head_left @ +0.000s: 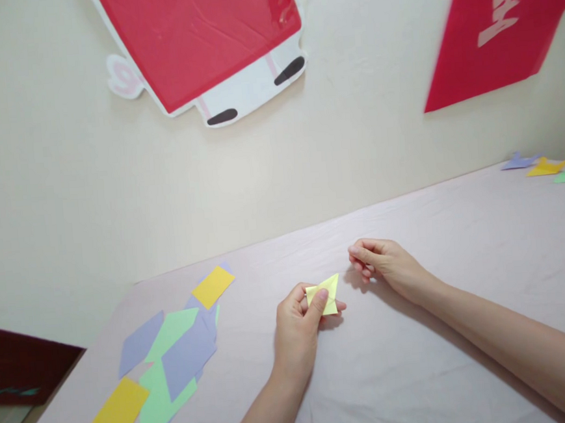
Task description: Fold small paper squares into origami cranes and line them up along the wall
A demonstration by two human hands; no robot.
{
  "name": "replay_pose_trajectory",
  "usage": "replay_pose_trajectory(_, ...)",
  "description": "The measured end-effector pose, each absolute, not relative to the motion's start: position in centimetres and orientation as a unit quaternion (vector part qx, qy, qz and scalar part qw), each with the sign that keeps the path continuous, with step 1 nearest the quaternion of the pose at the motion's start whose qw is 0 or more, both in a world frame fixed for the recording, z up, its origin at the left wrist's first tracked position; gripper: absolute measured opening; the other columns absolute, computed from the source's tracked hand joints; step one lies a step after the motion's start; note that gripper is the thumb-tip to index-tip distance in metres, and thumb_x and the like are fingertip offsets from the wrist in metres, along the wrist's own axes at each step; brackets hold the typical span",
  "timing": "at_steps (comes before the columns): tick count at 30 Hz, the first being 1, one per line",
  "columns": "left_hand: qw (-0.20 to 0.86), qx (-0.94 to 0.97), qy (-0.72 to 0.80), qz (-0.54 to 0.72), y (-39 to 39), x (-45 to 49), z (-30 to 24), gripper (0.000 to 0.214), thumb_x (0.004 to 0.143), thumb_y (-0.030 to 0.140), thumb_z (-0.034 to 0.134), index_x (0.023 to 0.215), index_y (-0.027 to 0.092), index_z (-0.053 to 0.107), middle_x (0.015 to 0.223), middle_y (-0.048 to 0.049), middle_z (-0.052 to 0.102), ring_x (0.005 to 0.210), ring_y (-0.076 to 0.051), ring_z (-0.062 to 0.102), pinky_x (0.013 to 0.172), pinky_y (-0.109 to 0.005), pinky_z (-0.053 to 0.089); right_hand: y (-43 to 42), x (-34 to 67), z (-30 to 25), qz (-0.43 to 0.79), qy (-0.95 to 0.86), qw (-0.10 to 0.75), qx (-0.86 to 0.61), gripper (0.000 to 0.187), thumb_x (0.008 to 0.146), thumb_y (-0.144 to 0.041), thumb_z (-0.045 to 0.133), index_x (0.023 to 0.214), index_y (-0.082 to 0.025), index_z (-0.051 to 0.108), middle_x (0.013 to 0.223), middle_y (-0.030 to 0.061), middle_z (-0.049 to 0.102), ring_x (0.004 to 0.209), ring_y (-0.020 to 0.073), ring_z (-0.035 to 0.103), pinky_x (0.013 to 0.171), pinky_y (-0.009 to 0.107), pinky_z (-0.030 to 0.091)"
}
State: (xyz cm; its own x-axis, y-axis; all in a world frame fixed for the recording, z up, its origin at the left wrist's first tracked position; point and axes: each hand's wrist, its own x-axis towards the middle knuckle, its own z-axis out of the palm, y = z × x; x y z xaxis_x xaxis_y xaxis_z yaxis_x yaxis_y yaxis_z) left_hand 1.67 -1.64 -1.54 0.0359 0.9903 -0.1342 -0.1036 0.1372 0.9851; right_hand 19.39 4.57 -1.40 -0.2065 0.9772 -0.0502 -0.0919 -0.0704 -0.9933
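Observation:
My left hand (298, 324) pinches a small folded yellow paper piece (325, 294) between thumb and fingers, just above the pale pink table cloth (422, 370). My right hand (384, 262) rests on the cloth a short way to the right of the paper, fingers curled in loosely, with nothing visible in it. The two hands are apart, the paper's pointed tip aimed toward the right hand.
Loose paper strips in yellow, green and lilac (171, 357) lie scattered on the table's left. Folded paper shapes (546, 168) sit at the far right edge by the wall. Red posters (200, 35) hang on the cream wall behind.

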Motion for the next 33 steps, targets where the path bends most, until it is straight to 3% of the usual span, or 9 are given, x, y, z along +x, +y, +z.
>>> replay_pose_trajectory(6, 0.557, 0.484, 0.480, 0.474, -1.4, 1.6, -1.8, 0.035, 0.085, 0.047, 0.065, 0.088, 0.013, 0.064, 0.076, -0.0066, 0.074, 0.065, -0.016, 0.069, 0.058, -0.021, 0.049, 2.9, 17.5, -1.6, 0.621, -0.587, 0.370, -0.365, 0.039, 0.078, -0.054, 0.067, 0.071, -0.017, 0.055, 0.055, -0.0026, 0.060, 0.050, 0.0096, 0.051, 0.049, 0.021, 0.037)
replay_pose_trajectory(14, 0.588, 0.486, 0.463, 0.452, -1.1, 1.7, -1.4, 0.032, 0.078, 0.041, 0.074, 0.084, 0.010, 0.066, 0.077, -0.0091, 0.075, 0.068, -0.017, 0.068, 0.064, -0.024, 0.050, 3.0, 17.4, -2.2, 0.589, -0.599, 0.375, -0.391, 0.035, 0.078, -0.050, 0.064, 0.066, -0.018, 0.054, 0.051, -0.0046, 0.054, 0.045, 0.0083, 0.044, 0.045, 0.021, 0.032)
replay_pose_trajectory(23, 0.637, 0.512, 0.436, 0.376, -0.8, 0.6, -0.2, 0.042, 0.079, 0.040, 0.070, 0.107, 0.009, 0.066, 0.095, -0.0152, 0.075, 0.082, -0.021, 0.071, 0.058, -0.020, 0.041, 3.4, 17.8, -2.0, 0.605, -0.572, 0.371, -0.412, 0.040, 0.074, -0.055, 0.067, 0.064, -0.019, 0.052, 0.046, -0.0072, 0.047, 0.041, 0.0073, 0.038, 0.042, 0.021, 0.029)
replay_pose_trajectory(29, 0.620, 0.513, 0.466, 0.369, -0.6, 0.7, -0.3, 0.046, 0.077, 0.044, 0.072, 0.105, 0.008, 0.066, 0.088, -0.0163, 0.075, 0.077, -0.023, 0.071, 0.054, -0.020, 0.041, 3.2, 17.6, -2.0, 0.577, -0.593, 0.385, -0.409, 0.040, 0.077, -0.054, 0.065, 0.063, -0.019, 0.051, 0.048, -0.0065, 0.048, 0.044, 0.0084, 0.040, 0.045, 0.022, 0.030)
replay_pose_trajectory(33, 0.606, 0.512, 0.462, 0.397, -0.6, 1.0, -0.8, 0.045, 0.081, 0.048, 0.066, 0.104, 0.009, 0.068, 0.084, -0.0145, 0.075, 0.075, -0.022, 0.071, 0.052, -0.020, 0.041, 2.9, 17.5, -2.1, 0.595, -0.609, 0.377, -0.364, 0.034, 0.078, -0.049, 0.068, 0.073, -0.017, 0.056, 0.060, -0.0041, 0.054, 0.053, 0.0099, 0.046, 0.051, 0.023, 0.034)
